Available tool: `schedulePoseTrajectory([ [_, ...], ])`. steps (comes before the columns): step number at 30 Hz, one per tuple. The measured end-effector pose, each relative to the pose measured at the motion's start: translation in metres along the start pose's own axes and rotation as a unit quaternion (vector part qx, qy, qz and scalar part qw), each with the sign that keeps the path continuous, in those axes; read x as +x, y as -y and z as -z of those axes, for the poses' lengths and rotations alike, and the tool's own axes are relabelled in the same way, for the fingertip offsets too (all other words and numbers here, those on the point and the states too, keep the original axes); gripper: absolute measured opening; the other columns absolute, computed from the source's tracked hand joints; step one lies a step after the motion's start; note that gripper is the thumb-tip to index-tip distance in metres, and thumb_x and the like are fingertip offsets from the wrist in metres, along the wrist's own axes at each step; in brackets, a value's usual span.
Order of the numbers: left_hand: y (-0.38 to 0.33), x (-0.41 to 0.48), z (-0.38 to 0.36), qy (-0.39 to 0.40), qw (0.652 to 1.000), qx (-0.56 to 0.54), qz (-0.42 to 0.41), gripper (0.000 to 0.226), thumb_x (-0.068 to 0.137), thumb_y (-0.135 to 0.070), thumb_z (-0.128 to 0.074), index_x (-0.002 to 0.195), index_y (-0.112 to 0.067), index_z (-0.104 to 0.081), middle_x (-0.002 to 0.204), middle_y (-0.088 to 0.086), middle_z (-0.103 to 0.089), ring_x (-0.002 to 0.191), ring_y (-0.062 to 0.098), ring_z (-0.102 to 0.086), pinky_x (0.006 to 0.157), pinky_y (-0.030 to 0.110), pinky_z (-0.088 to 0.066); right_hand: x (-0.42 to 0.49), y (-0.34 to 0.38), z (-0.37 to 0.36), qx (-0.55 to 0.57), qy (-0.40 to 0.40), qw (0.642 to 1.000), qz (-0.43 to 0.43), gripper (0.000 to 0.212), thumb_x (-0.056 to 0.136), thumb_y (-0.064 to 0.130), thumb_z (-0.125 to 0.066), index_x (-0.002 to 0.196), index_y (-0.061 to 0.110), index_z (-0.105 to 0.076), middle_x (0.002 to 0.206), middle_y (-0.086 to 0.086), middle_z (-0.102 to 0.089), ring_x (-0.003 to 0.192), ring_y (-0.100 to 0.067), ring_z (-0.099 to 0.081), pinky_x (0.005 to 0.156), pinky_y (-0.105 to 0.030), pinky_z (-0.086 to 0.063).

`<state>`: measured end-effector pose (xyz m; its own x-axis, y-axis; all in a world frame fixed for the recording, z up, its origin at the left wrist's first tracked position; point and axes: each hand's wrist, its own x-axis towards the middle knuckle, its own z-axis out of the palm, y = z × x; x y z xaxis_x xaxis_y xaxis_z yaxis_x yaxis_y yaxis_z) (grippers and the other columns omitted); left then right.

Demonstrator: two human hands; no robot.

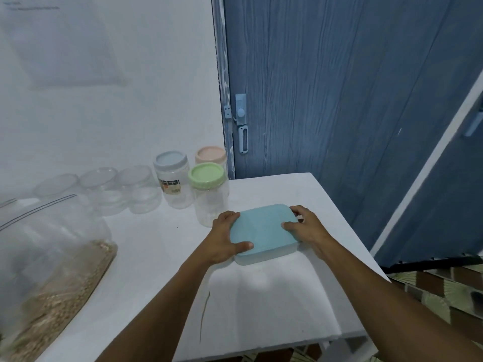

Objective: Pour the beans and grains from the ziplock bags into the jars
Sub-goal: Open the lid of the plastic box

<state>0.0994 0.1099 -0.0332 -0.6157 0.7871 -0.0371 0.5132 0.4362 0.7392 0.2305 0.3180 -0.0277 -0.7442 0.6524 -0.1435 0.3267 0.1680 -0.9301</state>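
Left hand, right hand grip one box; six jars.

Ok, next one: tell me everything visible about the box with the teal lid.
The box is a shallow, rounded-corner rectangle, apparently plastic: a translucent whitish base under an opaque teal lid, which sits closed on it. It appears to rest flat on the white table, slightly askew, close to the green-lidded jar. The left hand grips its left end, thumb on the lid; the right hand grips its right end likewise. Contents cannot be seen.
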Motion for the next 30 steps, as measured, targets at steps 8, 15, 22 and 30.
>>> schedulePoseTrajectory([
  [8,0.010,0.002,-0.005,-0.019,0.998,-0.055,-0.005,0.090,0.069,-0.050,-0.080,0.142,-0.028,-0.031,0.137,-0.009,-0.032,0.123,0.013,-0.037,0.101,0.021,-0.033,0.001,-0.006,-0.002,0.050,0.003,0.999,0.018,0.043,0.089,0.007,-0.067,0.122,0.029,-0.052,0.123,-0.004,-0.057,0.110,-0.025,-0.056,0.077,-0.031,-0.052],
  [15,0.013,0.011,-0.005,-0.002,0.984,-0.176,0.039,0.123,0.056,-0.049,-0.086,0.154,-0.027,-0.015,0.140,-0.008,-0.038,0.127,0.016,-0.044,0.107,0.029,-0.043,-0.001,-0.007,-0.005,0.029,-0.027,0.998,0.052,0.029,0.095,0.008,-0.061,0.117,0.023,-0.051,0.122,-0.002,-0.058,0.112,-0.020,-0.055,0.079,-0.028,-0.051],
  [22,0.009,0.009,-0.007,-0.006,0.966,-0.259,0.021,0.075,0.061,-0.035,-0.089,0.127,-0.025,-0.054,0.119,-0.002,-0.062,0.109,0.019,-0.061,0.084,0.027,-0.058,0.009,0.002,0.001,-0.010,-0.033,0.999,0.041,0.015,0.097,0.017,-0.056,0.091,0.029,-0.052,0.108,0.000,-0.070,0.095,-0.024,-0.062,0.068,-0.029,-0.044],
  [30,0.004,0.018,-0.005,0.021,0.977,-0.210,-0.026,0.069,0.063,-0.032,-0.088,0.123,-0.024,-0.055,0.116,-0.001,-0.062,0.105,0.016,-0.063,0.089,0.033,-0.057,0.012,0.036,-0.009,-0.327,0.031,0.935,0.131,0.051,0.092,0.025,-0.060,0.141,0.027,-0.047,0.145,0.008,-0.047,0.136,-0.017,-0.037,0.112,-0.038,-0.024],
])
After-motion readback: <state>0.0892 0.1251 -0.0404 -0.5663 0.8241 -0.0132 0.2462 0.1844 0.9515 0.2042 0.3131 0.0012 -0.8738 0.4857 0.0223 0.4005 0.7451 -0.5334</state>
